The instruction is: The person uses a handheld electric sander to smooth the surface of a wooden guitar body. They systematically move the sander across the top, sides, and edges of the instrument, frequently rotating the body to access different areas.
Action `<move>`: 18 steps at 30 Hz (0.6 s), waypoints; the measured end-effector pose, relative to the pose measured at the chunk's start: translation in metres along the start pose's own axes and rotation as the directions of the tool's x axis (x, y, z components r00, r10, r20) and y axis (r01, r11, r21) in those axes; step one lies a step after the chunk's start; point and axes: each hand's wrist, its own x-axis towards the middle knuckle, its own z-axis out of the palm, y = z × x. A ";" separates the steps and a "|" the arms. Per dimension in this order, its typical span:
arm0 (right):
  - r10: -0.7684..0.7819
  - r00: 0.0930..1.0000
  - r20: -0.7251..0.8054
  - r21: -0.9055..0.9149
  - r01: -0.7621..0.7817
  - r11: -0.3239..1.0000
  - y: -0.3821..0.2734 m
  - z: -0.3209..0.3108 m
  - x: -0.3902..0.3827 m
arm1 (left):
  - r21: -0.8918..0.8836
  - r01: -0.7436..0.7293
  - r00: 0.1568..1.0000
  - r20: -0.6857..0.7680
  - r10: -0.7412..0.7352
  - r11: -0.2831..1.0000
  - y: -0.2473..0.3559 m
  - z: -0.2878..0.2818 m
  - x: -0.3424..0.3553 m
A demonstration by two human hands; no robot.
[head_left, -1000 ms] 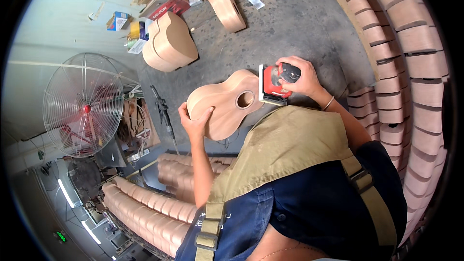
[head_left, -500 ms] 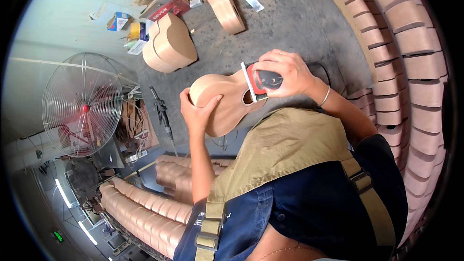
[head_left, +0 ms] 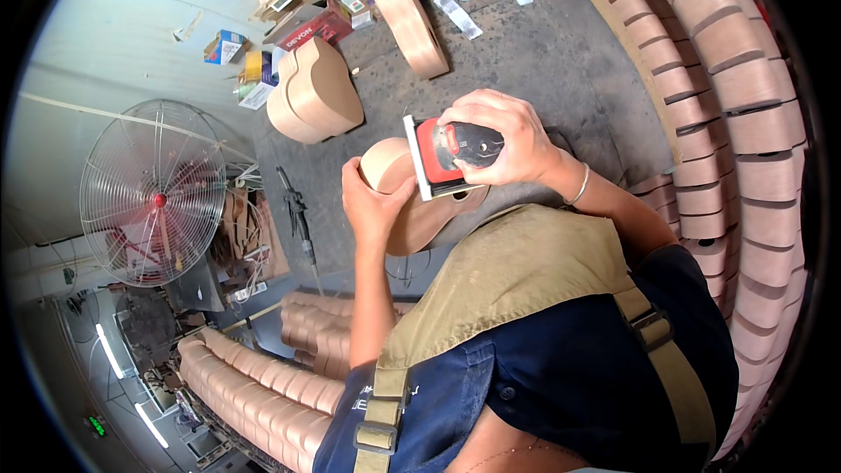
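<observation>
A pale wooden ukulele body (head_left: pixel 415 229) lies at the near edge of the grey workbench, its round sound hole partly showing. My left hand (head_left: pixel 371 203) grips its left end, thumb on the top face and fingers around the side. Over the middle of the body is a red and black electric sander (head_left: pixel 431 151) with a flat white-edged pad. My right hand (head_left: pixel 504 136) is wrapped round the sander's black grip. The pad hides part of the body's face, and whether it touches cannot be made out.
Two more bodies, one upright (head_left: pixel 317 92) and one on its side (head_left: pixel 410 24), stand farther back on the workbench (head_left: pixel 517 44). An air blow gun (head_left: pixel 298 215) lies at left, near a large fan (head_left: pixel 151 193). Long rows of bodies (head_left: pixel 705 158) line the right; others (head_left: pixel 254 385) lie lower left.
The sander has moved left across the body with my right hand, from beside the sound hole toward my left hand. My left hand keeps its hold.
</observation>
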 end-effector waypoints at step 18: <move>0.237 0.963 0.129 -0.338 -0.182 0.924 0.059 -0.034 -0.074 | -0.300 0.219 0.975 0.028 -0.220 0.929 -0.066 -0.012 -0.014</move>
